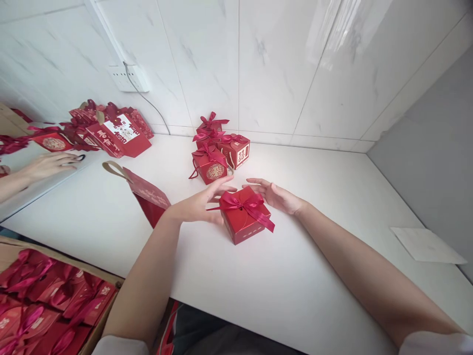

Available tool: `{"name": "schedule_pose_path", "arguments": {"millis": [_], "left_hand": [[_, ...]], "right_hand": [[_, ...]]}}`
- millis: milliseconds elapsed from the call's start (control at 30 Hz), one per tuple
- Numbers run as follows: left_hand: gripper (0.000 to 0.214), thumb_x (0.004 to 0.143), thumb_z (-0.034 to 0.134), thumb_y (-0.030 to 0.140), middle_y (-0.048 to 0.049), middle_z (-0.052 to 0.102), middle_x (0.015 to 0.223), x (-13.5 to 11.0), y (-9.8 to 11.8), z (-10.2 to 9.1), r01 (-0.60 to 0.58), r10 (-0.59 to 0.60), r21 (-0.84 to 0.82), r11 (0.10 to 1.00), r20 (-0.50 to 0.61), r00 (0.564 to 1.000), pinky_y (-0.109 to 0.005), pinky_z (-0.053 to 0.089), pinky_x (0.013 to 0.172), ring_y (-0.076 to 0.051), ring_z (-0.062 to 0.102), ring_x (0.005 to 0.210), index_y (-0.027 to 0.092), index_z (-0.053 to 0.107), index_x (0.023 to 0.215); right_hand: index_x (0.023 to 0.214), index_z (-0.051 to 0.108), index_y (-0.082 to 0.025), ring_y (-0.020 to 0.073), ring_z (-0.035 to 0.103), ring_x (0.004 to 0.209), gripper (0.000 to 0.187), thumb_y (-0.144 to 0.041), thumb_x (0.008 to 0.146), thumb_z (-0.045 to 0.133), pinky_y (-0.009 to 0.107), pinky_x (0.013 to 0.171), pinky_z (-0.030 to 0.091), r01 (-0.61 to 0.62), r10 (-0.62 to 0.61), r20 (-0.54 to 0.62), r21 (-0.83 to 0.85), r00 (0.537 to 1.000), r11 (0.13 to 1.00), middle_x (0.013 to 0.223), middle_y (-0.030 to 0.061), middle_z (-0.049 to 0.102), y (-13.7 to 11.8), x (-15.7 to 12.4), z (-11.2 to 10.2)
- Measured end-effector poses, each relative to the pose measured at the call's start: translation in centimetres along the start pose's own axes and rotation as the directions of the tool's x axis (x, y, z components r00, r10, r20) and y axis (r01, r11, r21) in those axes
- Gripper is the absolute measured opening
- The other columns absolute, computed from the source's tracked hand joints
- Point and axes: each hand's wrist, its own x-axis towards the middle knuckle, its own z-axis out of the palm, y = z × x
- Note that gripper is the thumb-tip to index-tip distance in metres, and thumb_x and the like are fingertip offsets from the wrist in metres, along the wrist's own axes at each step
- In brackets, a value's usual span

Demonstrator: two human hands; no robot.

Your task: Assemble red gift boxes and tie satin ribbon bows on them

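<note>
A red gift box (242, 224) tied with a dark pink ribbon bow stands upright on the white table (221, 276). My left hand (201, 203) is at its left side, fingers spread and curving around the far corner; whether they touch the box I cannot tell. On the other side, my right hand (279, 196) is just behind and right of the box, fingers stretched out. Neither hand grips it. Left of my left forearm lies a red paper bag (150, 195) with a beige ribbon handle. Behind the box, several smaller red boxes (210, 165) with bows are grouped together.
A cardboard carton (98, 323) full of ribboned red boxes is at the lower left. Red bags (127, 138) are piled at the back left, near another person's hand (50, 165). A white sheet (426, 244) lies at right. Tiled wall (207, 59) closes the back.
</note>
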Motion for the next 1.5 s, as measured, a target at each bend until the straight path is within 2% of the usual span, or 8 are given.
{"name": "schedule_pose_path", "arguments": {"millis": [200,333,467,633,733,933,1267,1500], "left_hand": [[0.118,0.059,0.087,0.037,-0.0133,0.041,0.151,0.4,-0.7,1.2,0.023,-0.043,0.14,0.99,0.141,0.989,-0.042,0.05,0.101,-0.031,0.042,0.138,0.03,0.016,0.153],[0.115,0.059,0.086,0.033,-0.0138,0.049,0.145,1.0,-1.7,1.6,0.13,-0.13,0.155,0.979,-0.01,0.991,-0.044,0.05,0.1,-0.032,0.047,0.135,0.028,0.02,0.153],[0.072,0.079,0.065,0.025,-0.0122,0.052,0.141,0.9,-1.8,0.8,0.096,-0.053,0.194,0.976,-0.215,0.975,-0.046,0.044,0.106,-0.026,0.05,0.131,0.025,0.036,0.146],[0.032,0.082,0.051,0.01,-0.0064,0.062,0.121,0.7,0.0,0.9,-0.115,0.293,0.395,0.911,-0.427,0.856,-0.042,0.043,0.107,-0.02,0.055,0.121,0.021,0.065,0.108],[0.019,0.086,0.058,0.02,-0.007,0.063,0.117,0.6,0.9,1.4,-0.139,0.387,0.521,0.842,-0.404,0.829,-0.04,0.044,0.105,-0.021,0.057,0.114,0.022,0.069,0.102],[0.015,0.088,0.063,0.032,-0.0063,0.067,0.108,0.9,1.0,2.0,-0.183,0.439,0.607,0.774,-0.305,0.845,-0.039,0.049,0.096,-0.021,0.06,0.104,0.024,0.072,0.097],[0.021,0.093,0.056,0.034,-0.0043,0.065,0.091,0.6,2.3,3.0,-0.144,0.363,0.623,0.769,-0.24,0.9,-0.029,0.049,0.073,-0.015,0.061,0.08,0.022,0.071,0.099],[0.02,0.097,0.048,0.026,-0.0057,0.062,0.095,0.9,3.0,3.9,-0.11,0.389,0.735,0.67,-0.221,0.894,-0.032,0.049,0.078,-0.017,0.059,0.087,0.02,0.067,0.093]], "right_hand": [[0.153,0.021,-0.031,0.028,0.022,0.147,0.111,-0.053,0.065,0.084,0.05,0.118,0.018,-0.03,0.053,0.15,-0.151,0.987,0.988,0.161,0.0109,0.02,-0.7,-0.3,-0.5],[0.155,0.001,-0.034,0.0279,0.017,0.148,0.132,-0.04,0.058,0.091,0.054,0.117,0.018,-0.086,0.154,0.243,-0.27,0.958,0.959,0.161,0.0109,0.021,-0.7,-1.2,-0.2],[0.155,0.011,-0.032,0.027,0.032,0.143,0.114,-0.04,0.069,0.085,0.051,0.117,0.021,-0.017,0.013,-0.017,-0.289,1.0,0.957,0.156,0.0119,0.031,0.1,-3.1,1.0],[0.146,0.032,-0.03,0.0266,0.042,0.136,0.065,-0.053,0.091,0.058,0.051,0.112,0.033,0.065,-0.183,-0.321,-0.345,0.929,0.936,0.146,0.0128,0.043,1.2,-4.8,2.8],[0.147,0.029,-0.032,0.0271,0.035,0.14,0.069,-0.057,0.089,0.058,0.053,0.114,0.03,0.093,-0.306,-0.392,-0.476,0.867,0.874,0.148,0.0114,0.04,1.5,-4.9,4.2],[0.154,0.005,-0.033,0.0333,0.029,0.143,0.112,-0.07,0.071,0.07,0.056,0.117,0.026,0.142,-0.497,-0.372,-0.672,0.784,0.727,0.159,0.0124,0.017,1.8,-4.3,7.7],[0.154,-0.007,-0.035,0.0348,0.012,0.148,0.127,-0.054,0.066,0.083,0.057,0.119,0.023,0.07,-0.432,-0.31,-0.741,0.847,0.668,0.163,0.0073,0.001,1.8,-4.4,8.5],[0.154,-0.005,-0.036,0.0346,0.011,0.148,0.123,-0.055,0.069,0.081,0.057,0.118,0.025,0.085,-0.454,-0.268,-0.781,0.85,0.619,0.162,0.0066,0.005,1.7,-4.2,8.5]]}}
